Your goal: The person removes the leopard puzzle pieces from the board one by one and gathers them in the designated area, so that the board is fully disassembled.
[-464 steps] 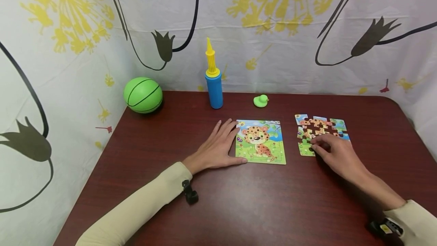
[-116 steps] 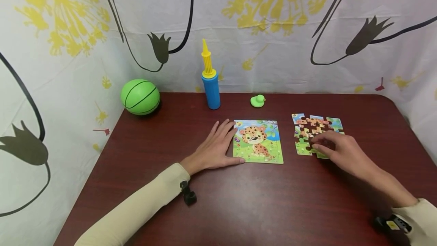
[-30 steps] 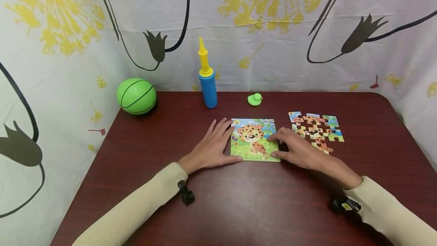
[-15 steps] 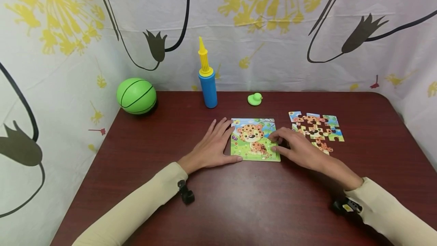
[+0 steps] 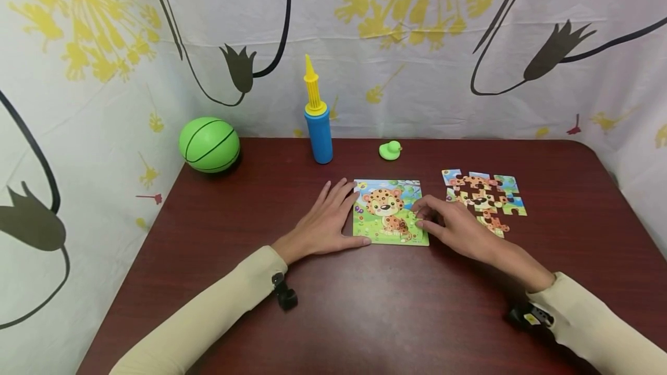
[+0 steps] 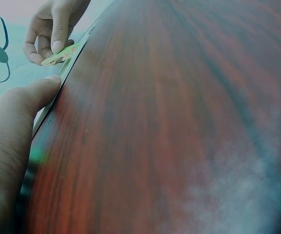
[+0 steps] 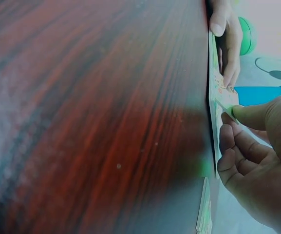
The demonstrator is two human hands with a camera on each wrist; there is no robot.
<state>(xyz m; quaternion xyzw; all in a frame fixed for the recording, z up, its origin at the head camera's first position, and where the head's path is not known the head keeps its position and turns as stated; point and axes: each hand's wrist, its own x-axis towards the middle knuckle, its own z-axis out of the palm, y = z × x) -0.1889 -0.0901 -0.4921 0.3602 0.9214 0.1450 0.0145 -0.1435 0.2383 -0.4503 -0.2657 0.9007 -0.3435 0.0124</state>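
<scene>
A square puzzle board (image 5: 385, 231) with a spotted leopard cub picture lies flat on the table. My left hand (image 5: 324, 221) rests on its left side, fingers spread and fairly straight, thumb along the near edge. At the board's right side, my right hand (image 5: 458, 227) pinches a puzzle piece (image 6: 61, 55) between thumb and fingers. In the left wrist view that piece is greenish, tilted and just above the board. The right wrist view shows the thumb (image 7: 250, 116) on the piece. Loose puzzle pieces (image 5: 506, 183) of a similar leopard picture lie right of the board.
Along the back of the dark wooden table (image 5: 333, 311) are a green ball (image 5: 209, 145), a blue and yellow hand pump (image 5: 320, 132) standing upright, and a small green rubber duck (image 5: 389, 150). A patterned cloth (image 5: 411, 114) hangs behind.
My right hand has moved left from the loose pieces to the board. The green lower-left piece no longer shows in the loose group. My left hand stays on the board.
</scene>
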